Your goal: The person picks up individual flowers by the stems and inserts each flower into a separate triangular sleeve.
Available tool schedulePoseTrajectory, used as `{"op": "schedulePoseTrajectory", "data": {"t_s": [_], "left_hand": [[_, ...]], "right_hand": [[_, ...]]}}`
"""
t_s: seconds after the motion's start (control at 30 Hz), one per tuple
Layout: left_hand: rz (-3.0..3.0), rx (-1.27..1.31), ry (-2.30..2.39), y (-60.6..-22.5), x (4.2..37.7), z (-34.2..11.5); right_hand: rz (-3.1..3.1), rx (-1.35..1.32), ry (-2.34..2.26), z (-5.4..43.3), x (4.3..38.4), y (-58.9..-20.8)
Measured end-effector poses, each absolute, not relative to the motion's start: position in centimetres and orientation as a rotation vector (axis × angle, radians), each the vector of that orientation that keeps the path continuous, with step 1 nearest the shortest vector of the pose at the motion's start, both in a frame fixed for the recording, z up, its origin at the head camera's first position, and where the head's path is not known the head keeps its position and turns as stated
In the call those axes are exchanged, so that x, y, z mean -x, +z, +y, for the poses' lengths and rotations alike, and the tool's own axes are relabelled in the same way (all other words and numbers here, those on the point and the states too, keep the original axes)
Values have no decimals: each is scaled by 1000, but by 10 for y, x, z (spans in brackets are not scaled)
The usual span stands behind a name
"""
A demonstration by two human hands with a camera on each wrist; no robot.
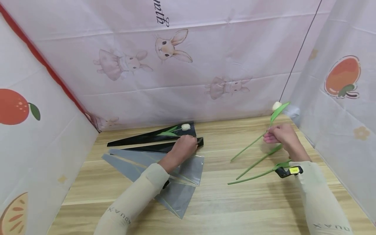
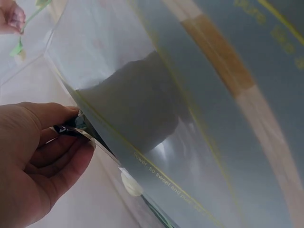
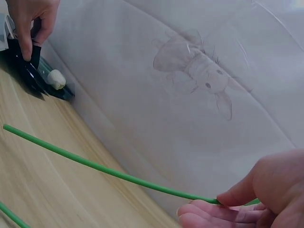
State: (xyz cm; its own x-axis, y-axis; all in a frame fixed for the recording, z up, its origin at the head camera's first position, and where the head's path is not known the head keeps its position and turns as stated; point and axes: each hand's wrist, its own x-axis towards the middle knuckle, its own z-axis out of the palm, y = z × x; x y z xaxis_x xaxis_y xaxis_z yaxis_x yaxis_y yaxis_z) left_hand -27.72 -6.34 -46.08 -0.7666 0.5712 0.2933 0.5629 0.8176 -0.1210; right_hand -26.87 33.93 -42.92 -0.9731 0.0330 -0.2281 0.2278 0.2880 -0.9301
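Observation:
My right hand (image 1: 283,138) pinches the green stem of a white artificial tulip (image 1: 276,106) between thumb and fingers. Its bloom points to the back right, and its bare stem end (image 3: 71,156) reaches left. With my left hand (image 1: 183,147) I pinch the open end of a black flower sleeve (image 1: 201,142); the left wrist view shows thumb and fingertips on its dark edge (image 2: 66,130). Behind that lies another black sleeve (image 1: 132,139) with a white tulip (image 1: 185,127) in it. Several grey translucent sleeves (image 1: 188,166) are fanned out under my left forearm.
Two more green stems (image 1: 255,165) lie on the wooden table (image 1: 214,209) below my right hand, their upper ends partly hidden by the right wrist. Printed fabric walls (image 1: 123,94) enclose the table at the back and both sides.

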Motion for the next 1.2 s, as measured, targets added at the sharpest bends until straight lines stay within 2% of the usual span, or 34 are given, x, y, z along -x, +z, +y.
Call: {"op": "schedulePoseTrajectory", "data": {"t_s": [0.83,1.2], "left_hand": [[-2639,801,-196,-428,270,-85],[-2648,802,-189,-418,265,-87]], "right_hand": [[2438,-188,-1913,322,256,-389],[2357,-171,-2170,313,247,-375]]}}
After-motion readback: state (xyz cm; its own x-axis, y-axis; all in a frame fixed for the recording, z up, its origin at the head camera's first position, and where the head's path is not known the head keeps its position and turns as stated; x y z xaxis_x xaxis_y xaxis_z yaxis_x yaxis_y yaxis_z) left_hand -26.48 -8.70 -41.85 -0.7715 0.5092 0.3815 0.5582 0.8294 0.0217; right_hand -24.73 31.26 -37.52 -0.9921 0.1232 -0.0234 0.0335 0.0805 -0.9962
